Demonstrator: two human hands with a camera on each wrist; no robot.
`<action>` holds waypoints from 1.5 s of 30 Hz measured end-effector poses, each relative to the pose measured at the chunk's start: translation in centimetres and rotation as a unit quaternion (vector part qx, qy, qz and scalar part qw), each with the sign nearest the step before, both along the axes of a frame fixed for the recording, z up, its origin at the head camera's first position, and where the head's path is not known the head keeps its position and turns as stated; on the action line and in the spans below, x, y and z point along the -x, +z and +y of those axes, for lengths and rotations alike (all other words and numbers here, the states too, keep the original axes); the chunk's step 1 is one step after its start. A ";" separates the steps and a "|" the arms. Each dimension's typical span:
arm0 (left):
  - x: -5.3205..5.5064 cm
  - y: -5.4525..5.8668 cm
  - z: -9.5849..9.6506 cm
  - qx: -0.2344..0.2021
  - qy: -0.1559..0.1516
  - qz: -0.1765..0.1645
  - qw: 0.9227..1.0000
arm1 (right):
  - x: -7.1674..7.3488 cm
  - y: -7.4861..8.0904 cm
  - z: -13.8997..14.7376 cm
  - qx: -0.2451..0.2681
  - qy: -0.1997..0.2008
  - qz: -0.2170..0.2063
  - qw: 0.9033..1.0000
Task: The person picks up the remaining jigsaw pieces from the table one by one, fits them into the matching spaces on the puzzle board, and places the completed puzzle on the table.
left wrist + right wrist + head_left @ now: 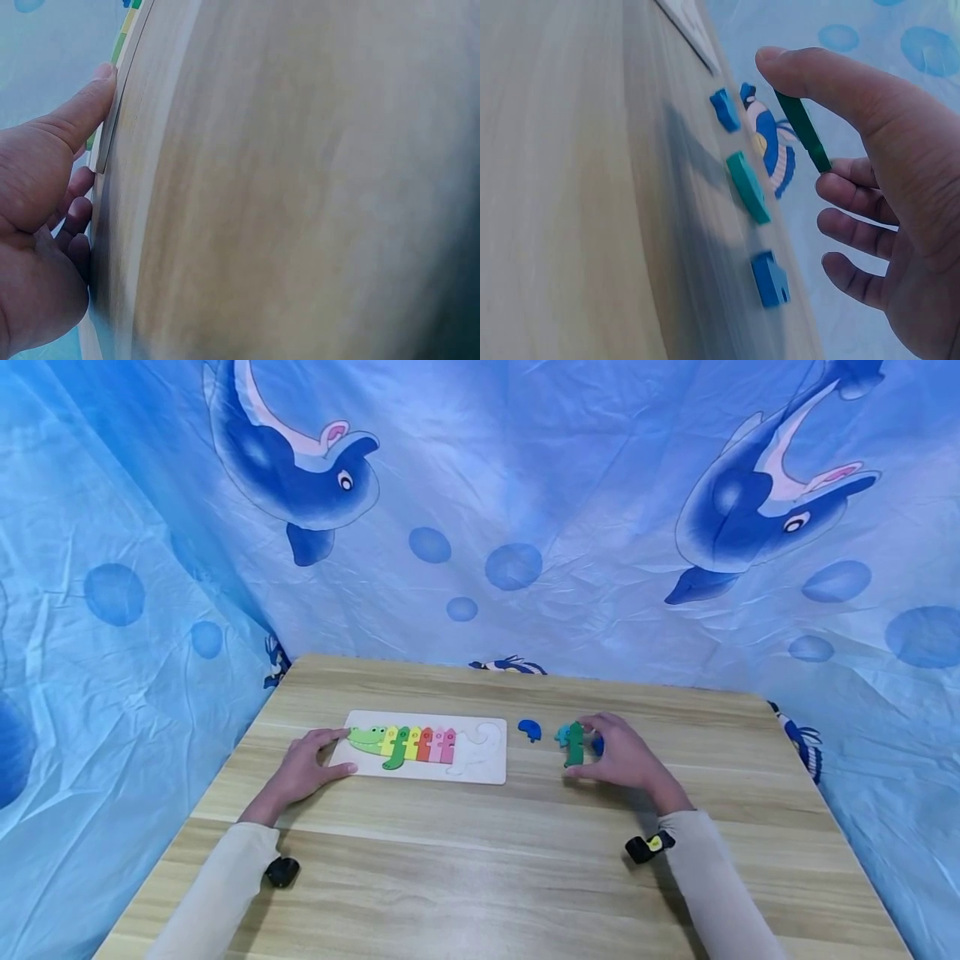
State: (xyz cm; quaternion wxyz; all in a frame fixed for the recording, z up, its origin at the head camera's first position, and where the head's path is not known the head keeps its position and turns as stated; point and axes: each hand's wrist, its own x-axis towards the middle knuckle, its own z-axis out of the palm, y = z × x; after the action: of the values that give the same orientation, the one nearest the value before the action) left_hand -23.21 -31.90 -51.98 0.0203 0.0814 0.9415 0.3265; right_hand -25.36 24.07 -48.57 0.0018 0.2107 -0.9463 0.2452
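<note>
A white puzzle board lies on the table with a crocodile picture partly filled by coloured pieces, from the green head to the pink piece. My left hand grips the board's left end, its thumb on the near edge. Between thumb and fingertips, my right hand pinches a dark green puzzle piece, raised above the table. Under and beside that hand lie a teal piece and a blue piece. Another blue piece rests between board and right hand.
The wood-grain table carries the board and the loose pieces. Behind it hangs a blue curtain with dolphins, meeting the table's far edge. Outlines of a curled tail and a leg show on the board's bare right part.
</note>
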 end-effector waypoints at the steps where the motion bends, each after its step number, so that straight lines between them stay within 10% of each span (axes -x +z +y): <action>1: 0.0 0.0 0.0 0.000 0.000 0.000 1.000 | 0.0 0.0 -0.3 0.002 0.000 0.000 1.000; 45: 0.1 -0.1 0.0 0.005 0.002 -0.004 1.000 | 2.1 0.6 -8.9 0.012 0.036 -0.029 0.999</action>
State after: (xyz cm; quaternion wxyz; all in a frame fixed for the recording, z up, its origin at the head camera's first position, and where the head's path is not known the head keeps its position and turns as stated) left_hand -23.29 -31.91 -52.05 0.0241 0.0781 0.9430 0.3226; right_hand -27.51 15.14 -48.01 -0.0315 0.2377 -0.9346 0.2628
